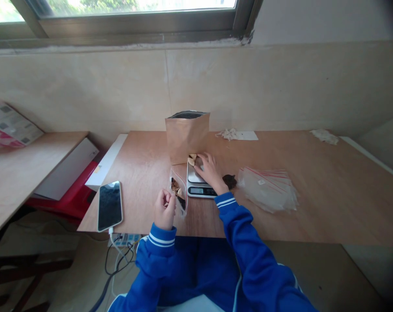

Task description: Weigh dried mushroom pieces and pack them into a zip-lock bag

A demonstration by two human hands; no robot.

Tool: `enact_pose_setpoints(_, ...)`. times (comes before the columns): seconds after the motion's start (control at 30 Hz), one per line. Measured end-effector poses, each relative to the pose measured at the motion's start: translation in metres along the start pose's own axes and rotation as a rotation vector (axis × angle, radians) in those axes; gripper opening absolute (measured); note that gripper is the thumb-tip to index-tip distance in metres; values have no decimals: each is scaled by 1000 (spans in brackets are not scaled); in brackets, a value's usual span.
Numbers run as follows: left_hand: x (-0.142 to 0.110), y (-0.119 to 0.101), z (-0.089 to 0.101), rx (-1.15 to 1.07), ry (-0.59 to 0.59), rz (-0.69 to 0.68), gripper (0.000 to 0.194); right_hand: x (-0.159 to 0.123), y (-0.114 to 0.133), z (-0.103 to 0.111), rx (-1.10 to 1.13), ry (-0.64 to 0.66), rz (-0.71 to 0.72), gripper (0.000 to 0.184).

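Far left of the scale (191, 177), on a separate wooden surface: a pink-and-white package (11, 125). Well left of the scale, near the front edge of the table (333, 186): a phone (110, 206) lying flat with dark screen upward, white cable (112, 238) plugged in and hanging down. Front-left of the scale: the left hand (165, 210), fingers curled, close beside a clear zip bag (184, 211); impossible to tell whether gripping the bag's edge. Just left of the scale: that same bag, with tan and dark dried pieces (176, 186) inside. Behind the scale, slightly left: a brown paper pouch (187, 141), upright, mouth open. Over the scale's back-left corner: a tan piece (192, 159), right at the fingertips of the right hand (207, 167); thumb and forefinger parted, firm grip or light touch not clear. Just right of the scale: a dark dried piece (229, 181). Behind it, near the wall: white crumpled strands (228, 134). Farther right of the scale: overlapping empty zip bags (270, 190), red-lined.
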State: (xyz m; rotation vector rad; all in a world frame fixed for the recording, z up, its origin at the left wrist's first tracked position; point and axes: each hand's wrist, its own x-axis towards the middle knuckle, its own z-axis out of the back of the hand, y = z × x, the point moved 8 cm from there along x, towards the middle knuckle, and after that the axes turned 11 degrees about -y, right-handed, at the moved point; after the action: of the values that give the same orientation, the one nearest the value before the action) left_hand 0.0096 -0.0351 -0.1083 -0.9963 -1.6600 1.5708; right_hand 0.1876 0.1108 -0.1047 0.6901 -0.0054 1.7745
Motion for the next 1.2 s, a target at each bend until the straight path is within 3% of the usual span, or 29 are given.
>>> enact_pose_setpoints(0.07,0,0,1,4,-2,3,52,7,2,-2,-1,80,13,54)
enact_pose_setpoints(0.17,0,0,2,14,-3,4,52,13,9,-1,7,141,28,54)
enact_pose_setpoints(0.37,0,0,-1,13,-1,-8,50,10,29,-1,37,105,68,40)
enact_pose_setpoints(0.6,1,2,2,23,-18,-5,50,12,33,-2,118,6,13,25)
enact_pose_setpoints(0.7,1,3,2,19,-11,-9,50,8,33,12,216,-16,-49,27)
enact_pose_setpoints(0.8,0,3,1,13,-4,-1,50,-1,40,43,460,-26,-184,26)
enact_pose_setpoints(0.93,0,2,-1,6,-2,-7,49,-11,77,85,759,82,-144,24)
enact_pose_setpoints(1.07,1,0,2,-7,-27,-14,49,-18,102,89,763,263,-99,23)
enact_pose_setpoints(1.2,3,1,7,-10,-46,17,50,-18,104,82,705,241,-87,27)
